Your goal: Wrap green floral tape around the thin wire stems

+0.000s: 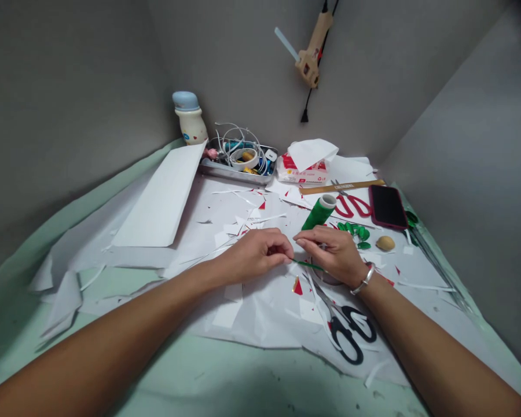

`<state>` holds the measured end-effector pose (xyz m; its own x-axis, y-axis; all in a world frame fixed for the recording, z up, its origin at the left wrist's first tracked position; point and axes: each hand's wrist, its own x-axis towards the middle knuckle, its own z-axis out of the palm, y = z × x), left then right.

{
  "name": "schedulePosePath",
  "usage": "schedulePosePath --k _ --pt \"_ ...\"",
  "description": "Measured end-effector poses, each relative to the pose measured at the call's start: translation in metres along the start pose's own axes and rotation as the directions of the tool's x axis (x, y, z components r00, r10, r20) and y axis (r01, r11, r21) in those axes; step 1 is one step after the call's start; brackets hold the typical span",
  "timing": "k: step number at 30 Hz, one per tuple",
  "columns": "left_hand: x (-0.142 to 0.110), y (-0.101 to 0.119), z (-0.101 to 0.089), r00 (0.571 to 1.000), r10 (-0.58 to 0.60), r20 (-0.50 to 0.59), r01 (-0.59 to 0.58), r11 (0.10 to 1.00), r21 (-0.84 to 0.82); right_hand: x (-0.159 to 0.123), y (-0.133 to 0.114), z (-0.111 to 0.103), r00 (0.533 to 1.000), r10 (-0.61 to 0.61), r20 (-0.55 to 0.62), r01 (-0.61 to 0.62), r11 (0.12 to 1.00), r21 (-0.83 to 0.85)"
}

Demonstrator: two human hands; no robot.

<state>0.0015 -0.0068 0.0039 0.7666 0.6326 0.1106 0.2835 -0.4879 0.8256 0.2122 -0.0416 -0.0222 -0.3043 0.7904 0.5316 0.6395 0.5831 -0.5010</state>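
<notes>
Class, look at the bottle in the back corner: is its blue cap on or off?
On: the blue cap sits on top of the cream bottle, with no opening showing.

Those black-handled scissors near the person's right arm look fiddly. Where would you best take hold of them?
Take the grip on the black finger loops of the scissors, coming from the person's side. The scissors lie flat on the paper with the loops facing the person and the blades pointing toward the right hand, so the loops are clear.

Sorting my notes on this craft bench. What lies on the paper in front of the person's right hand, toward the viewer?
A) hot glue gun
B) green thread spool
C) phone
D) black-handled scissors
D: black-handled scissors lie on the white paper, nearer the viewer than the right hand.
</notes>
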Motion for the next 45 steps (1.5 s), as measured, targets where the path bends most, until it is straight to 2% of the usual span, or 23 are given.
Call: schedulePosePath --k 2,5,8,10,12,15,18,20,23,25,28,30,32,34,36,38,41,43,45 --pt "0.001 0.002 -0.002 0.998 -0.049 -0.028 0.045 0.992 -0.117 -0.001 0.003 0.003 1.0 0.012 0.024 -0.013 1.0 0.021" --pt "0.003 0.0 -0.004 0.983 -0.132 -0.13 0.106 0.976 -0.189 -0.002 -0.001 0.008 0.992 -0.064 0.107 0.069 0.997 -0.041" --pt "0.004 -0.006 -0.004 0.944 -0.148 -0.296 0.135 0.989 -0.066 -0.003 -0.009 0.01 0.965 -0.15 0.216 0.177 0.977 -0.115" --pt "0.004 -0.009 -0.003 0.932 -0.109 -0.345 0.138 0.988 0.062 -0.004 -0.014 0.009 0.958 -0.185 0.218 0.221 0.963 -0.156" --pt "0.003 -0.011 -0.001 0.947 -0.073 -0.313 0.131 0.977 0.169 -0.004 -0.015 0.006 0.968 -0.192 0.16 0.218 0.961 -0.172" --pt "0.001 -0.009 0.002 0.985 -0.05 -0.166 0.086 0.973 0.216 -0.002 -0.011 0.002 0.989 -0.14 0.055 0.146 0.981 -0.127" --pt "0.0 -0.005 0.002 1.0 -0.018 -0.019 0.02 0.994 0.107 -0.001 -0.003 0.001 0.999 -0.05 -0.009 0.05 0.998 -0.042" --pt "0.0 -0.002 0.001 1.0 -0.009 0.008 0.009 1.0 -0.015 0.0 0.002 0.002 1.0 -0.014 0.007 0.014 1.0 0.003" --pt "0.002 -0.001 -0.001 0.997 -0.055 -0.053 0.046 0.986 -0.161 -0.002 0.002 0.007 0.997 -0.041 0.072 0.042 0.999 -0.009" --pt "0.003 -0.003 -0.002 0.982 -0.118 -0.146 0.093 0.981 -0.169 -0.003 -0.002 0.01 0.987 -0.093 0.129 0.101 0.993 -0.061" --pt "0.004 -0.008 -0.002 0.94 -0.163 -0.298 0.155 0.987 -0.053 -0.004 -0.011 0.011 0.962 -0.171 0.212 0.201 0.971 -0.128" --pt "0.004 -0.011 -0.001 0.933 -0.119 -0.339 0.151 0.986 0.07 -0.004 -0.015 0.009 0.957 -0.202 0.207 0.235 0.96 -0.153" --pt "0.003 -0.013 0.001 0.952 -0.05 -0.303 0.109 0.978 0.179 -0.003 -0.016 0.006 0.969 -0.195 0.151 0.218 0.964 -0.154" --pt "0.001 -0.012 0.003 0.978 -0.011 -0.206 0.059 0.972 0.227 -0.002 -0.013 0.003 0.986 -0.149 0.078 0.158 0.979 -0.131" --pt "0.0 -0.01 0.004 0.996 0.001 -0.09 0.017 0.981 0.193 -0.001 -0.008 0.001 0.997 -0.076 0.022 0.078 0.993 -0.088" --pt "0.0 -0.007 0.004 1.0 0.008 -0.029 -0.005 0.994 0.105 0.0 -0.002 0.001 1.0 0.001 -0.005 -0.002 1.0 -0.025" --pt "0.0 -0.002 0.002 0.998 -0.002 -0.062 -0.001 0.998 -0.056 -0.001 0.004 0.003 0.998 0.059 0.028 -0.061 0.997 0.055" --pt "0.001 0.0 0.001 0.993 -0.041 -0.112 0.026 0.991 -0.129 -0.002 0.004 0.007 0.998 0.024 0.059 -0.027 0.999 0.037" --pt "0.002 0.0 0.0 0.979 -0.087 -0.183 0.064 0.989 -0.13 -0.003 -0.001 0.01 0.994 -0.054 0.096 0.057 0.998 -0.031"
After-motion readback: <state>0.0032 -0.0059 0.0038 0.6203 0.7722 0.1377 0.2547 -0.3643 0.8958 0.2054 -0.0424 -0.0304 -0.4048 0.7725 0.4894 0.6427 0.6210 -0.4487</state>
